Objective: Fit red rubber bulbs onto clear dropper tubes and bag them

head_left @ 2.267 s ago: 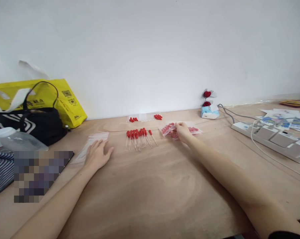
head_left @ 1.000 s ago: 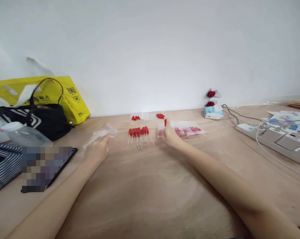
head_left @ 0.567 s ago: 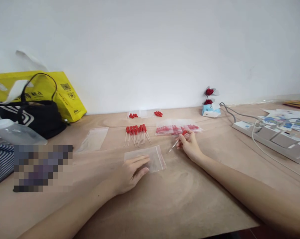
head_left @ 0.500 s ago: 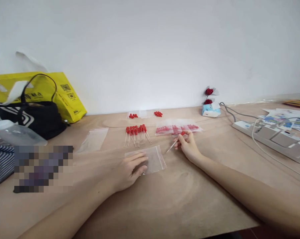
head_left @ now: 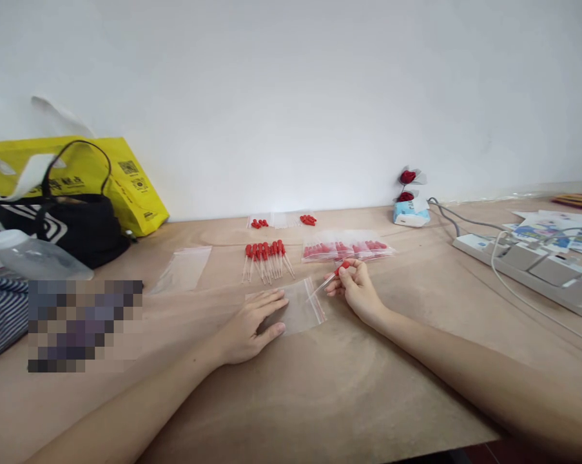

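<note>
My left hand (head_left: pixel 256 324) lies with fingers spread on the left part of a clear zip bag (head_left: pixel 295 317), flat on the table. Between the thumb and fingers of my right hand (head_left: pixel 356 287) is a glass dropper (head_left: pixel 325 281), held by its red rubber bulb. It slants down to the left, its thin tip over the bag's zip end; whether the tip is inside I cannot tell. Behind the bag several droppers (head_left: pixel 266 254) lie side by side, bulbs away from me. Just beyond my right hand is a stack of zip bags filled with red-bulbed droppers (head_left: pixel 343 248).
Another zip bag (head_left: pixel 184 267) lies at left. Loose red bulbs (head_left: pixel 307 220) rest on bags near the wall. A power strip (head_left: pixel 523 267) with cables stands at right, a blue tissue pack (head_left: pixel 411 214) at the back. A yellow bag (head_left: pixel 131 193), black bag (head_left: pixel 87 225) and plastic bottle (head_left: pixel 44 258) occupy the left.
My right hand has moved left and toward me with the dropper, bringing its tip over the zip end. My left hand's thumb and fingers have spread a little on the bag.
</note>
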A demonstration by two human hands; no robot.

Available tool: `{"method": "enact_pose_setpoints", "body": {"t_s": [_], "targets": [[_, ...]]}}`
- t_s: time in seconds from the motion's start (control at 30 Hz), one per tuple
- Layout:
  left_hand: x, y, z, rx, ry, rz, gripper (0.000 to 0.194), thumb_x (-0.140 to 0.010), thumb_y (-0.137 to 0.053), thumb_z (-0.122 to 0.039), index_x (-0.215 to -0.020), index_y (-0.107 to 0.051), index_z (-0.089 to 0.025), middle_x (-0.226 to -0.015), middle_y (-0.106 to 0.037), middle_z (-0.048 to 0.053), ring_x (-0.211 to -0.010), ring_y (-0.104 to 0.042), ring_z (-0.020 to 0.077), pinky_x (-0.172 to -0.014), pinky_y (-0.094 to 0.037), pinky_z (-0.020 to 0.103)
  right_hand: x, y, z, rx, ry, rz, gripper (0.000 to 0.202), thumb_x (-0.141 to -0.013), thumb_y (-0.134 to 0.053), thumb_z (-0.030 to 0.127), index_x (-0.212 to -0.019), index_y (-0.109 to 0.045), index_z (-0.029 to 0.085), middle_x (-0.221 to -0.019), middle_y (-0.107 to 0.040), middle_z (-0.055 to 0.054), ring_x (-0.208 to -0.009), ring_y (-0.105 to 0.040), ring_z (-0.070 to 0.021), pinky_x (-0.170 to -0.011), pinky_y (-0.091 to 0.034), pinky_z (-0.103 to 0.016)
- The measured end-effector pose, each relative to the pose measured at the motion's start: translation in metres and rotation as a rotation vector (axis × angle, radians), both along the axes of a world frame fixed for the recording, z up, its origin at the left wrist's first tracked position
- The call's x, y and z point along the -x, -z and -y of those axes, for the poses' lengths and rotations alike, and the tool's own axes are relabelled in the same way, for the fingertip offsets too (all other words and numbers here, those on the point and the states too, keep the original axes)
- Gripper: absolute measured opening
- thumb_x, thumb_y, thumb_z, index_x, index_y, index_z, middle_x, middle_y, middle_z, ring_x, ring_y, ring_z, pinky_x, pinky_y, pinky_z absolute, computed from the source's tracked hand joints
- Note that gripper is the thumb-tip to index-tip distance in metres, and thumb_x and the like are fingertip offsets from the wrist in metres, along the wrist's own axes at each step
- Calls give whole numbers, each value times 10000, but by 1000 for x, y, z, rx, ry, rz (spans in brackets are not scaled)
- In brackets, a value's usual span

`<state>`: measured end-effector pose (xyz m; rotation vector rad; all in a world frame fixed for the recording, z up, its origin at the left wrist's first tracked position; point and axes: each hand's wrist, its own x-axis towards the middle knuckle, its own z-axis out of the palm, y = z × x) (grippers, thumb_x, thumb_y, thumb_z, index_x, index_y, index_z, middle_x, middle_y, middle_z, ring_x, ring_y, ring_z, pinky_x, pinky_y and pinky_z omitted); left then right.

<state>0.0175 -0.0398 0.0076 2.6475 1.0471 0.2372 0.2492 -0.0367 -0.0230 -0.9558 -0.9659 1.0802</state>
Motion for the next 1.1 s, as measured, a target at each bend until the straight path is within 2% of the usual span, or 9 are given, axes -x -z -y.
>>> {"method": "enact_pose_setpoints", "body": {"t_s": [0.13,0.33,0.57,0.73,0.83,0.93,1.0,1.03,1.1], "targets": [[1,-3,0,29,31,-18,481,-854,-383,-349,-1307,-325,-198,-1380,-310,67,-1273,-259,217,-1034,-244,434,-2,2,3,39,-118,129,431,-658,-561,525,-851,-314,230,-666,-546,63,-471,-528,-85,-469,-428,-234],[1,0,-1,45,37,-17,523,-857,-367,-353,-1340,-248,-192,-1389,-290,75,-1279,-239,234,-1036,-229,446,-14,1,-1,-128,-185,674,246,-638,-656,370,-721,-530,175,-664,-476,31,-540,-418,-66,-514,-361,-209],[-8,-3,1,72,24,-7,526,-849,-385,-343,-1329,-266,-163,-1375,-314,96,-1264,-266,241,-1026,-248,447,-16,1,-4,-215,-358,754,168,-631,-677,348,-673,-663,187,-826,-537,-23,-765,-520,-124,-726,-406,-274],[-14,-3,0,53,58,54,528,-833,-425,-325,-1311,-287,-147,-1346,-353,103,-1244,-296,227,-1023,-268,418,-15,0,-5,-289,-460,808,134,-688,-621,318,-702,-689,203,-806,-573,-24,-780,-532,-133,-739,-407,-279],[-8,0,-3,23,53,142,458,-848,-413,-333,-1275,-342,-183,-1327,-379,81,-1228,-326,208,-1017,-288,390,-16,4,-7,-244,-374,802,121,-693,-590,268,-712,-669,179,-793,-574,-26,-735,-535,-122,-704,-421,-264],[1,2,-6,-4,40,200,366,-859,-399,-315,-1204,-430,-199,-1269,-448,68,-1174,-403,191,-991,-331,361,-19,3,-11,-169,-104,846,96,-692,-540,208,-716,-618,156,-744,-564,-18,-592,-494,-92,-587,-418,-232],[6,3,-7,-4,47,195,338,-851,-416,-305,-1166,-471,-196,-1227,-493,65,-1141,-441,187,-971,-358,351,-17,-2,-19,-190,66,898,91,-697,-504,180,-725,-585,151,-721,-563,-14,-542,-467,-82,-547,-402,-219],[7,4,-8,-3,56,189,331,-845,-427,-300,-1154,-484,-195,-1208,-513,63,-1132,-452,186,-966,-366,349,-14,-6,-24,-212,111,920,95,-705,-487,173,-733,-575,150,-719,-569,-14,-545,-473,-83,-552,-402,-216],[8,5,-9,-2,79,182,324,-839,-437,-287,-1144,-497,-196,-1177,-544,55,-1128,-460,185,-964,-371,351,-3,-16,-37,-218,98,981,107,-723,-465,165,-750,-567,148,-715,-589,-17,-588,-512,-93,-593,-414,-218]]}}
